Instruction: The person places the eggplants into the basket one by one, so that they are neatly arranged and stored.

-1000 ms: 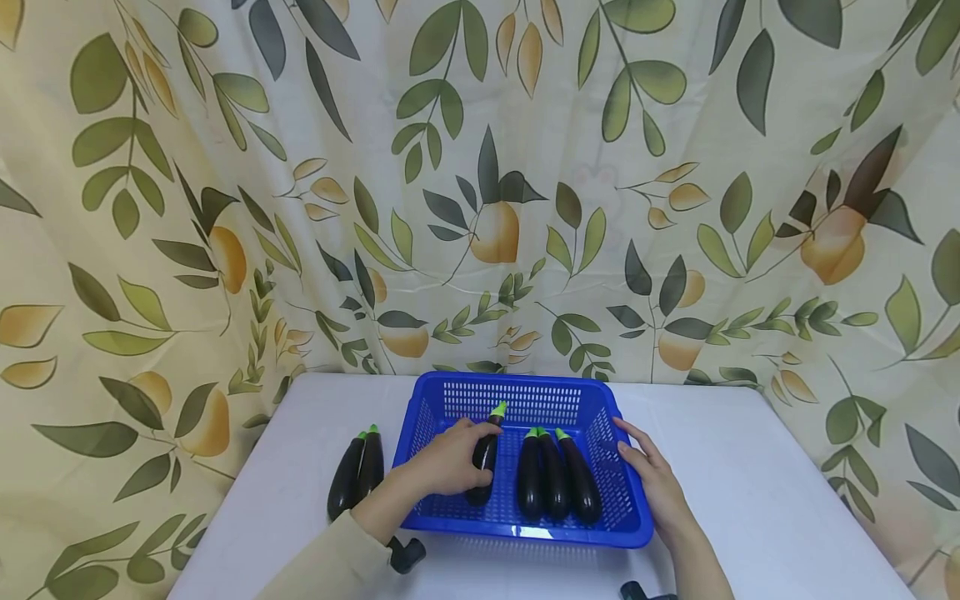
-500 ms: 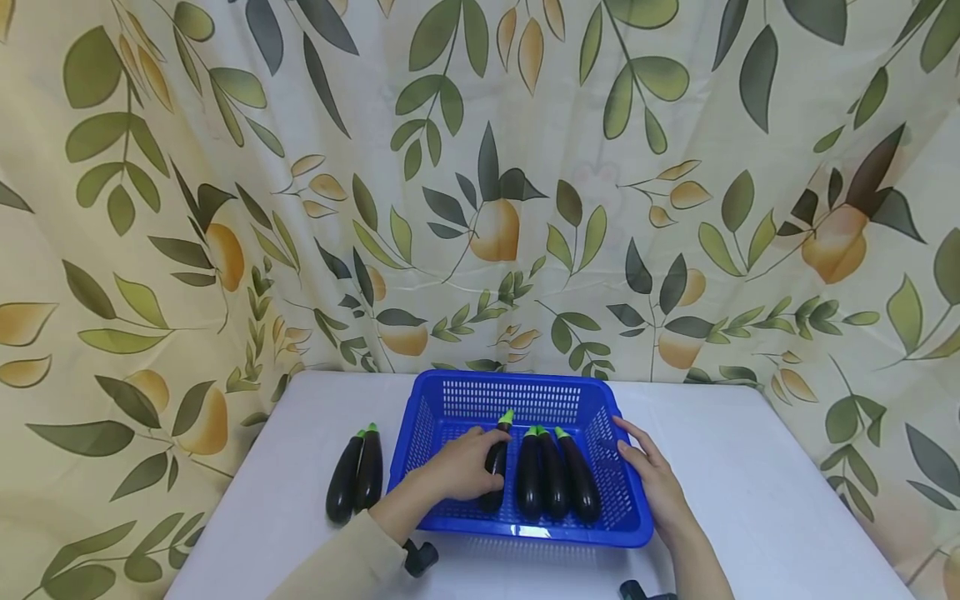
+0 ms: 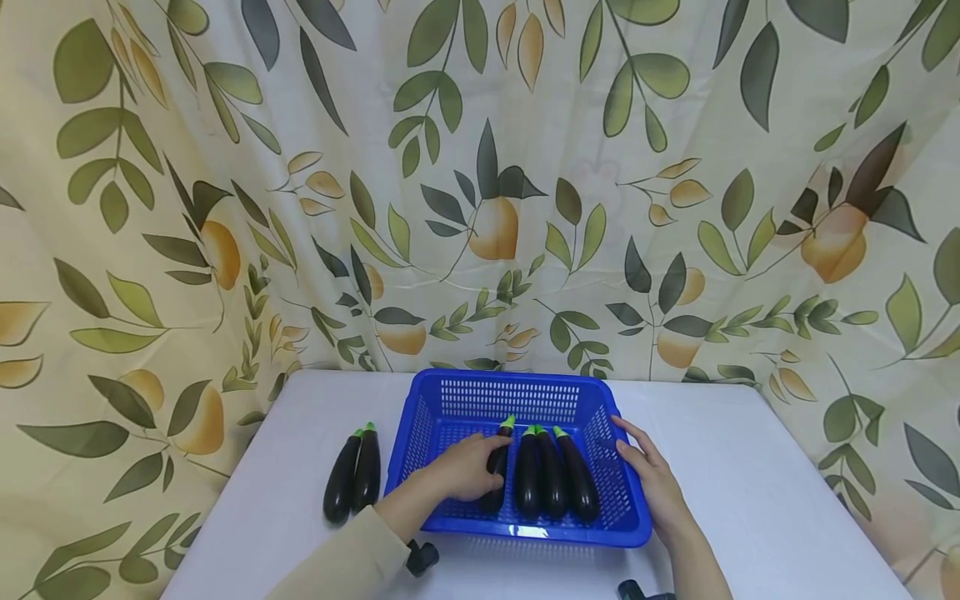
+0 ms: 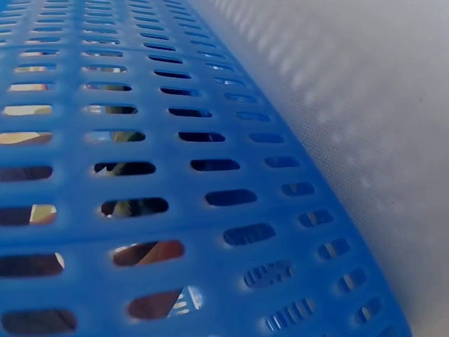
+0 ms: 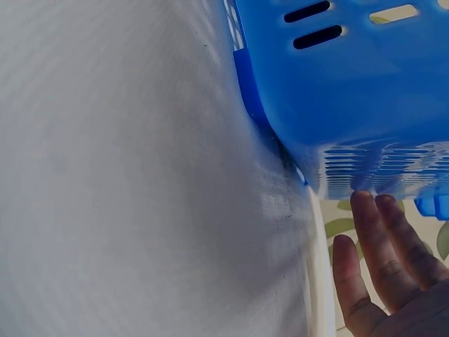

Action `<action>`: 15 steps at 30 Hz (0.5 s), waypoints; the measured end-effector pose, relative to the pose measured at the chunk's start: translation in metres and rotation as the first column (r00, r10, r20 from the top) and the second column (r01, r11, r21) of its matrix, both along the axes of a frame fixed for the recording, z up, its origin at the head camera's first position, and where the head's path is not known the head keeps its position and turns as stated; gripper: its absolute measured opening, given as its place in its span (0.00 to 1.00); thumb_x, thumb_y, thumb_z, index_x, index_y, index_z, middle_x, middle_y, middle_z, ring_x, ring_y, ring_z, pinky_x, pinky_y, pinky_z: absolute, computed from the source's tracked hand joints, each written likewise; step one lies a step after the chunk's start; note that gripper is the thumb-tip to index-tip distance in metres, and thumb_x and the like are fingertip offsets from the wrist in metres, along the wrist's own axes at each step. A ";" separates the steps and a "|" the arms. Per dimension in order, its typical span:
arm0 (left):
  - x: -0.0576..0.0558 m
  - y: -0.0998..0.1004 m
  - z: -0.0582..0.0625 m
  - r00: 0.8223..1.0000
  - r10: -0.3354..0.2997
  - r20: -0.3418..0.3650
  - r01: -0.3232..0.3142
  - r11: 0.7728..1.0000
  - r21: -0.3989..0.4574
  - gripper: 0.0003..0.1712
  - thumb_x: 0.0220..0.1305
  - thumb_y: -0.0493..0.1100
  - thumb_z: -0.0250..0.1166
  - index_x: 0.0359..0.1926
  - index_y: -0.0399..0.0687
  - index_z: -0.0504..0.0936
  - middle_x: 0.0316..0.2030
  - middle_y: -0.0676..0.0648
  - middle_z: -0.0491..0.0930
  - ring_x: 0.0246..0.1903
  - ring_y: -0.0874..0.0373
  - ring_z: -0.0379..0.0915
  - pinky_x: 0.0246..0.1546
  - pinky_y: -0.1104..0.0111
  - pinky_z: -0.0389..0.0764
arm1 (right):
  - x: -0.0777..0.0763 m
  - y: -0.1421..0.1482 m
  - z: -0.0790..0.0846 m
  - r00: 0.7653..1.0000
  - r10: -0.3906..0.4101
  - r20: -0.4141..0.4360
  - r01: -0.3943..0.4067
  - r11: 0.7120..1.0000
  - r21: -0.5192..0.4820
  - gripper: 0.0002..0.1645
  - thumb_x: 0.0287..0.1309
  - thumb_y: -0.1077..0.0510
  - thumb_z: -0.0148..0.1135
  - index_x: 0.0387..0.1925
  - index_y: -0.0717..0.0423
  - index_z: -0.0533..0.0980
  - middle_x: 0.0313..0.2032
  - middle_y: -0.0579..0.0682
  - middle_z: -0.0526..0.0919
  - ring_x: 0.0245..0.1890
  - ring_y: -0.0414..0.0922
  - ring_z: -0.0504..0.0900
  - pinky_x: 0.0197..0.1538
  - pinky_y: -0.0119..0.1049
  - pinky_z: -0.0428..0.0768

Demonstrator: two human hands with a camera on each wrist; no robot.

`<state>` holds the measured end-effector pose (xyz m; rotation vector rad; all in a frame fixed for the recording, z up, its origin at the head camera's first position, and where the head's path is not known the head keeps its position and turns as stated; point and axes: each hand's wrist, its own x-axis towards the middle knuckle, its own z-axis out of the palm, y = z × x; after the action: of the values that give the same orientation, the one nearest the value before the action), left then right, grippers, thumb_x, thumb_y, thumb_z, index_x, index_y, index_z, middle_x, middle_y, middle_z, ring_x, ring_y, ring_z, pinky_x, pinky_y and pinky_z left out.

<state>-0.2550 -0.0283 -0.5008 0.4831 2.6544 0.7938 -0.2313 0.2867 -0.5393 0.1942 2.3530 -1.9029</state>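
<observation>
My left hand reaches over the near left part of a blue plastic basket and grips an eggplant, its green stem end pointing away from me. Just right of it, three dark glossy eggplants lie side by side in the basket. My right hand rests at the basket's right rim. In the right wrist view, its fingers are stretched out, with tips at the slotted side wall. The left wrist view shows only the outside of the basket wall; the hand is hidden there.
Two more eggplants lie together on the white tabletop, left of the basket. Small black fittings show beneath both wrists. A curtain printed with leaves and fruit hangs behind and left of the table.
My left hand has carried its eggplant a little to the right, close to the three others, then nearly stopped. The right hand stays at the rim.
</observation>
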 end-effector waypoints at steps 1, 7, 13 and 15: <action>-0.001 0.000 -0.001 1.000 -0.003 0.002 0.003 1.000 0.001 0.34 0.67 0.47 0.69 0.74 0.63 0.72 0.72 0.38 0.71 0.69 0.40 0.71 0.64 0.37 0.74 | 0.000 0.000 0.000 1.000 -0.001 0.000 0.001 1.000 0.001 0.36 0.77 0.33 0.45 0.80 0.30 0.55 0.80 0.61 0.55 0.74 0.71 0.65 0.65 0.65 0.77; -0.005 0.001 -0.004 1.000 -0.022 0.005 0.022 1.000 0.001 0.32 0.69 0.47 0.68 0.73 0.63 0.74 0.69 0.44 0.76 0.65 0.46 0.74 0.65 0.41 0.76 | 0.000 0.000 0.001 1.000 -0.003 0.003 0.003 1.000 0.004 0.36 0.77 0.32 0.45 0.80 0.30 0.55 0.80 0.61 0.54 0.74 0.70 0.66 0.64 0.64 0.77; -0.006 0.002 -0.006 1.000 -0.025 0.009 0.024 1.000 0.008 0.31 0.70 0.48 0.67 0.73 0.62 0.74 0.69 0.44 0.76 0.65 0.46 0.74 0.67 0.41 0.74 | 0.000 -0.001 0.001 1.000 0.001 -0.005 -0.001 1.000 0.003 0.36 0.77 0.32 0.45 0.80 0.30 0.55 0.81 0.61 0.53 0.74 0.70 0.65 0.64 0.65 0.77; -0.006 0.002 -0.006 1.000 -0.027 0.007 0.027 0.999 0.016 0.31 0.71 0.48 0.67 0.73 0.60 0.74 0.69 0.43 0.76 0.65 0.46 0.74 0.67 0.41 0.74 | 0.000 -0.001 0.001 1.000 0.001 -0.006 -0.001 1.000 0.004 0.36 0.77 0.32 0.45 0.80 0.30 0.56 0.81 0.61 0.53 0.74 0.71 0.65 0.65 0.66 0.77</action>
<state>-0.2608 -0.0259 -0.5068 0.5187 2.6313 0.8078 -0.2311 0.2856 -0.5382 0.1871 2.3608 -1.9009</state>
